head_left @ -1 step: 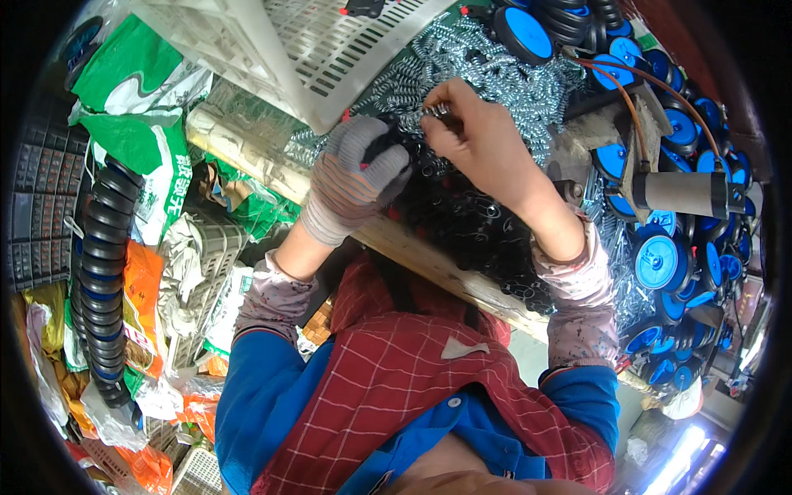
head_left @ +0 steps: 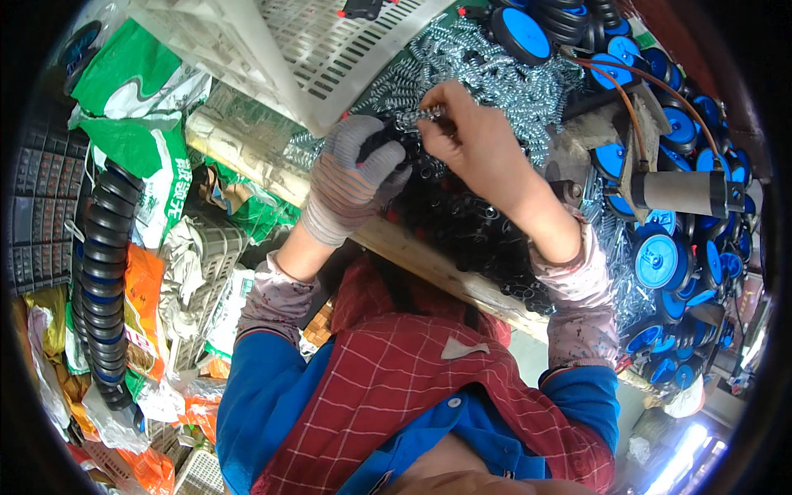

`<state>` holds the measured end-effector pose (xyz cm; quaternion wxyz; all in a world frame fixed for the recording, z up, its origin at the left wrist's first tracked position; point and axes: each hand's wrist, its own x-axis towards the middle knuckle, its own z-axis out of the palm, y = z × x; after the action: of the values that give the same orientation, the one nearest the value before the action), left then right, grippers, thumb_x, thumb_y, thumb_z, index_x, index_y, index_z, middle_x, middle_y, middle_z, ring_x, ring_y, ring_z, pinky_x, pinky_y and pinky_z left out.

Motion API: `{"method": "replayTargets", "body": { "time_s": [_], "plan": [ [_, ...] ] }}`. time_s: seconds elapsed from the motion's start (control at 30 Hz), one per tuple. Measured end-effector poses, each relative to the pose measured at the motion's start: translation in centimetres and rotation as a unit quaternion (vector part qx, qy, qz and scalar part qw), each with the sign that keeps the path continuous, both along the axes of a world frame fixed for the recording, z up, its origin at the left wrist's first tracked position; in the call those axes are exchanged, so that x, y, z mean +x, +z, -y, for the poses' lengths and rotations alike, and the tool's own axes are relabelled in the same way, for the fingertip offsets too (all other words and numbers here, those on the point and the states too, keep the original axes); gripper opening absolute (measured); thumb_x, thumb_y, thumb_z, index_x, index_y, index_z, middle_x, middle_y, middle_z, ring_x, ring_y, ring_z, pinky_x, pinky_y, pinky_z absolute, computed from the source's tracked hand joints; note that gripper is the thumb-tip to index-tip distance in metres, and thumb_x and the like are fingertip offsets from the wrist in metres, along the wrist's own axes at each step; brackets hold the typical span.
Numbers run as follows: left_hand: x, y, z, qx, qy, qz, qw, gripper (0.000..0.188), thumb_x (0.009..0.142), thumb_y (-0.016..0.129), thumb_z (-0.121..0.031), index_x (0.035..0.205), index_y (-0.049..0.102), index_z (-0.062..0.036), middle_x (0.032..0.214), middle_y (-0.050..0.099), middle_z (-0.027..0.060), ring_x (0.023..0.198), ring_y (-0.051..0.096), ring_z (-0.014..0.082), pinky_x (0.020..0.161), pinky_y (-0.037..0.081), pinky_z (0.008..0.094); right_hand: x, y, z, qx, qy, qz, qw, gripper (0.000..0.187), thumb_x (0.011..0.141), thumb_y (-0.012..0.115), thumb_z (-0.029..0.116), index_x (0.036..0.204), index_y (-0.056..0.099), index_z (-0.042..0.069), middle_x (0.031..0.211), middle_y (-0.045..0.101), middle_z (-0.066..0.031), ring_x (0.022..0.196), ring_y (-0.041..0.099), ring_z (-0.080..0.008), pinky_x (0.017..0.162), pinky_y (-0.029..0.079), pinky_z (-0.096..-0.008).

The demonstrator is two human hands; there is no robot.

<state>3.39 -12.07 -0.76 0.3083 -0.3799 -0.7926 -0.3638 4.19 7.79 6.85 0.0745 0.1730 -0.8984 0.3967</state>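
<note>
My left hand (head_left: 353, 169), in a grey striped glove, is closed around a black plastic part (head_left: 378, 142). Bare, my right hand (head_left: 472, 140) pinches a metal coil spring (head_left: 431, 114) between thumb and fingers, close to the black part's upper end. Whether the spring touches that part I cannot tell. Beyond both hands spreads a heap of silvery springs (head_left: 503, 87). Between my forearms, on the bench, lies a pile of black plastic parts (head_left: 462, 219) with some red bits among them.
A white slatted crate (head_left: 247, 58) stands at the far left of the wooden bench edge (head_left: 247, 157). Blue-and-black wheels (head_left: 657, 261) crowd the right side, beside a grey cylinder (head_left: 681, 194) with hoses. Stacked black wheels (head_left: 107, 264) and green-white bags (head_left: 136, 70) are at left.
My right hand has shifted very slightly to the left, and the left glove's fingers have turned a little, showing more of the black part.
</note>
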Motion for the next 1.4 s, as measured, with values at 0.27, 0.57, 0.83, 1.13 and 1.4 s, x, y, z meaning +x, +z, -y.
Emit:
{"method": "replayTargets", "body": {
  "time_s": [0.27, 0.57, 0.83, 1.13, 1.4],
  "plan": [
    [-1.1, 1.1, -1.5, 0.026, 0.035, 0.066, 0.997, 0.044, 0.066, 0.088, -0.019, 0.101, 0.063, -0.0128, 0.115, 0.055, 0.0192, 0.1, 0.06, 0.0386, 0.081, 0.054, 0.0453, -1.6, -0.6, 0.2, -0.095, -0.076, -0.017, 0.992, 0.026, 0.094, 0.067, 0.015, 0.11, 0.053, 0.001, 0.078, 0.068, -0.0202, 0.067, 0.069, -0.0363, 0.059, 0.053, -0.0385],
    [-1.7, 1.8, -2.3, 0.039, 0.01, 0.113, 0.993, 0.043, 0.066, 0.088, -0.018, 0.101, 0.063, -0.0107, 0.114, 0.055, 0.0173, 0.094, 0.063, 0.0343, 0.074, 0.055, 0.0409, -2.5, -1.1, -0.3, -0.083, -0.108, -0.011, 0.991, 0.022, 0.094, 0.067, 0.01, 0.111, 0.056, 0.002, 0.086, 0.067, -0.0173, 0.077, 0.068, -0.0354, 0.064, 0.054, -0.0389],
    [-1.7, 3.1, -2.2, 0.062, -0.048, 0.237, 0.968, 0.046, 0.064, 0.089, -0.015, 0.101, 0.061, -0.0096, 0.113, 0.056, 0.0151, 0.096, 0.061, 0.0318, 0.078, 0.054, 0.0385, -2.7, -1.3, -2.2, -0.036, -0.044, -0.178, 0.982, 0.024, 0.09, 0.071, 0.014, 0.11, 0.06, 0.005, 0.084, 0.068, -0.013, 0.075, 0.066, -0.0324, 0.068, 0.053, -0.0382],
    [-1.7, 1.5, -3.6, -0.031, -0.075, 0.042, 0.996, 0.047, 0.06, 0.09, -0.012, 0.098, 0.063, -0.0141, 0.112, 0.056, 0.0159, 0.1, 0.061, 0.0381, 0.08, 0.055, 0.0455, 1.0, 0.1, -6.6, -0.018, -0.044, 0.068, 0.997, 0.02, 0.088, 0.072, 0.007, 0.105, 0.065, -0.001, 0.087, 0.068, -0.0101, 0.072, 0.066, -0.0169, 0.067, 0.052, -0.0314],
    [-4.1, 2.2, -3.9, -0.089, -0.099, 0.036, 0.99, 0.035, 0.069, 0.08, -0.013, 0.099, 0.062, -0.0136, 0.112, 0.056, 0.0141, 0.101, 0.061, 0.0366, 0.08, 0.056, 0.0432, -0.4, -0.3, -7.1, 0.028, -0.055, 0.072, 0.995, 0.022, 0.087, 0.07, 0.007, 0.107, 0.069, -0.002, 0.091, 0.067, -0.0152, 0.078, 0.066, -0.0268, 0.07, 0.051, -0.0347]
  ]
}}
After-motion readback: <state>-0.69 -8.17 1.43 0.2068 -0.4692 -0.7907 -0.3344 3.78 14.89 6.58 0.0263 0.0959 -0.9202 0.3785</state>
